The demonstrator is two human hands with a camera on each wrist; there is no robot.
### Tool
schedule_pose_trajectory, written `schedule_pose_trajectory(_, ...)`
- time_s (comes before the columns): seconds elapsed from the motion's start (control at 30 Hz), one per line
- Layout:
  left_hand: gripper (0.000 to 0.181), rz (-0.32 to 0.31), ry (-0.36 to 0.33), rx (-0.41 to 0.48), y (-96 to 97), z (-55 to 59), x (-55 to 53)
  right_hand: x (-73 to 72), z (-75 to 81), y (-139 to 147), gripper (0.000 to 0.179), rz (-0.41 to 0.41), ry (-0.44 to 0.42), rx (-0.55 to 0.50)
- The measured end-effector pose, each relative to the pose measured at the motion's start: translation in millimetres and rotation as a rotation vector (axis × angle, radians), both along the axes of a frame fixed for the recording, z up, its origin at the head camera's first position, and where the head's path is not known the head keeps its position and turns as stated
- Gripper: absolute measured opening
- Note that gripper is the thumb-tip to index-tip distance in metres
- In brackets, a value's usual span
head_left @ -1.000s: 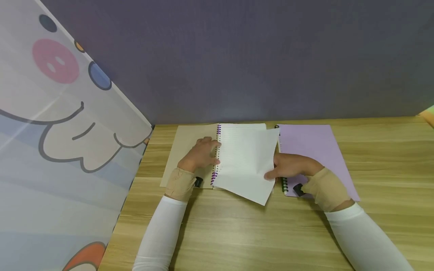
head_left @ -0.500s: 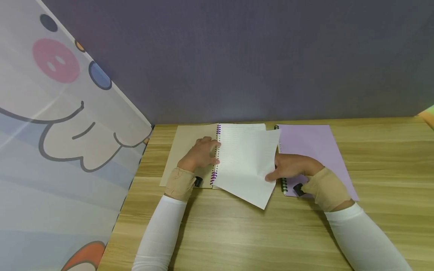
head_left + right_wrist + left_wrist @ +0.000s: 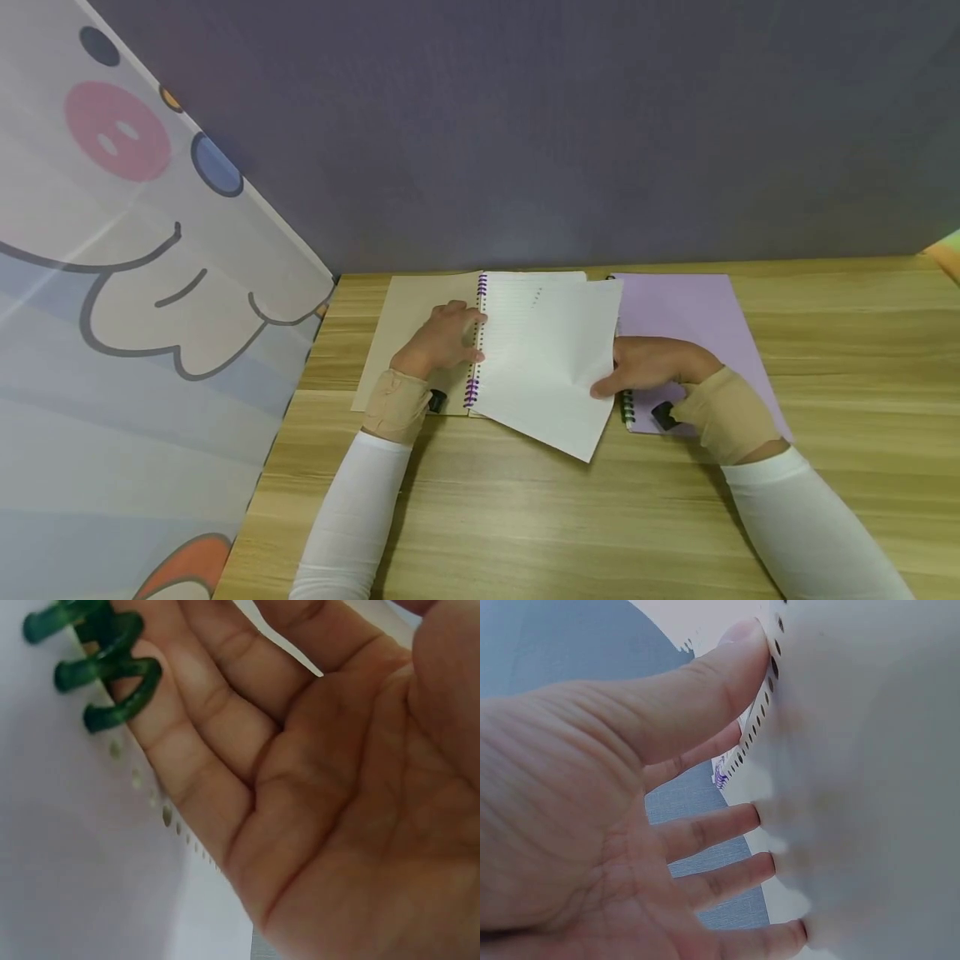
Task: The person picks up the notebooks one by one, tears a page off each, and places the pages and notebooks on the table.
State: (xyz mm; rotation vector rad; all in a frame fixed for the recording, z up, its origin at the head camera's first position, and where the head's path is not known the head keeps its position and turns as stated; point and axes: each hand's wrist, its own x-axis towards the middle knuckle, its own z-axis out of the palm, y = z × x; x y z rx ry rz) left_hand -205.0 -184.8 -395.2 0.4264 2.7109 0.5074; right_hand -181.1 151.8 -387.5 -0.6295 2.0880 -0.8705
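A spiral notebook [image 3: 495, 279] with purple coil pieces [image 3: 472, 392] lies opened, its beige cover [image 3: 397, 312] folded out to the left. My left hand [image 3: 442, 340] rests over the spine; in the left wrist view its thumb [image 3: 739, 660] presses at the punched edge and straight fingertips touch the beige surface. My right hand [image 3: 652, 365] pinches the right edge of a white sheet [image 3: 547, 408], its thumb on top and its fingertips hidden beneath. The sheet lies skewed over the lined pages, its lower right corner past the notebook, with a short row of dots near its top.
A lilac notebook [image 3: 675, 304] lies under my right hand and wrist, its green coil [image 3: 112, 671] close beside the fingers. Behind the wooden table [image 3: 510, 517] stands a dark grey panel [image 3: 562, 133]. A cartoon-printed wall [image 3: 187, 442] borders the left side.
My right hand and the sheet have shifted slightly right, and the sheet's lower corner sits lower than a second ago. The row of dots now shows near its top. The left hand holds its place.
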Motion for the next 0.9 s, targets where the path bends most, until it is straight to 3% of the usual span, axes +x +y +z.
schedule_pose_trajectory(0.6,0.065,0.003,-0.005,0.026,-0.1,0.7,1.3,-4.6,-3.7,5.7,0.025,-0.029,-0.008,0.01)
schedule_pose_trajectory(0.9,0.065,0.009,-0.005,0.022,-0.1,-1.3,0.6,-7.5,-7.3,9.6,0.038,-0.027,-0.026,-0.042)
